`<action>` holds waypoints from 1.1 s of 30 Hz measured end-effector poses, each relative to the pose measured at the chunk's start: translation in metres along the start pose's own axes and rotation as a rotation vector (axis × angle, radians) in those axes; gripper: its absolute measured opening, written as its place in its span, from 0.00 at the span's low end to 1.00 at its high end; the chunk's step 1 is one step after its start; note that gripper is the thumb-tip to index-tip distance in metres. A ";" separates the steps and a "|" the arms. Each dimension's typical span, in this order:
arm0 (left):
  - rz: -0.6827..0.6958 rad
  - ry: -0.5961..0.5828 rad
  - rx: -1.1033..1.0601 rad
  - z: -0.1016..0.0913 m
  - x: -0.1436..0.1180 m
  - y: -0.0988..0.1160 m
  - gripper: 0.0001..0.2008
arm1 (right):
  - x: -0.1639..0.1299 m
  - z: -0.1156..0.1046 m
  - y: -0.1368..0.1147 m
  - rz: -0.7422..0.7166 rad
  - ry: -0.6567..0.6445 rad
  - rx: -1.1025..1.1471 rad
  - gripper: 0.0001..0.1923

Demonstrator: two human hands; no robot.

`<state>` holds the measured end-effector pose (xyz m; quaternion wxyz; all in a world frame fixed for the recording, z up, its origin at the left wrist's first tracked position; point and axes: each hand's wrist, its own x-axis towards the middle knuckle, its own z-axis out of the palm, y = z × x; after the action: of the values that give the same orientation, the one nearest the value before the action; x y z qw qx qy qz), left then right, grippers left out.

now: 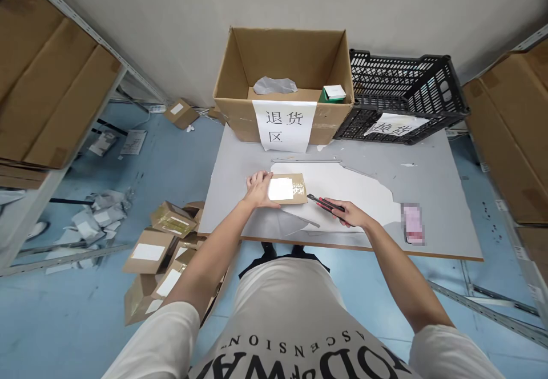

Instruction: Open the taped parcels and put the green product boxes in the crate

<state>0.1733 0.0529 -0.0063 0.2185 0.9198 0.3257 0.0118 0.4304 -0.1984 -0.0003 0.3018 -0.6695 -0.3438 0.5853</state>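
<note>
A small brown cardboard parcel with a white label and clear tape lies flat on the grey table. My left hand rests on the parcel's left edge and holds it down. My right hand grips a red and black utility knife, whose tip points toward the parcel's right side and sits a little short of it.
A large open cardboard box with a paper sign stands at the table's back, beside a black plastic crate. A phone lies on the right. Several parcels are piled on the blue floor at left. Shelves flank both sides.
</note>
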 end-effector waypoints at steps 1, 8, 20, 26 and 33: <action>0.001 -0.001 0.007 0.000 0.000 0.000 0.55 | -0.002 0.003 0.004 0.001 -0.006 0.024 0.30; 0.021 0.011 -0.008 0.000 -0.003 -0.001 0.56 | -0.006 -0.005 -0.005 -0.105 0.187 -0.290 0.30; 0.035 0.014 -0.016 0.000 -0.006 0.001 0.59 | 0.014 -0.019 -0.075 -0.305 0.149 -1.236 0.18; 0.060 -0.007 -0.030 -0.004 -0.004 -0.005 0.63 | 0.028 -0.006 -0.101 -0.343 0.081 -1.270 0.18; -0.312 0.314 -0.394 0.013 -0.043 -0.022 0.44 | 0.058 0.022 -0.135 -0.409 0.017 -1.308 0.18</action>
<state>0.1284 0.0374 -0.0221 0.3390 0.7853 0.4846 0.1833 0.3986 -0.0725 0.0721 -0.0574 -0.6402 -0.7438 0.1832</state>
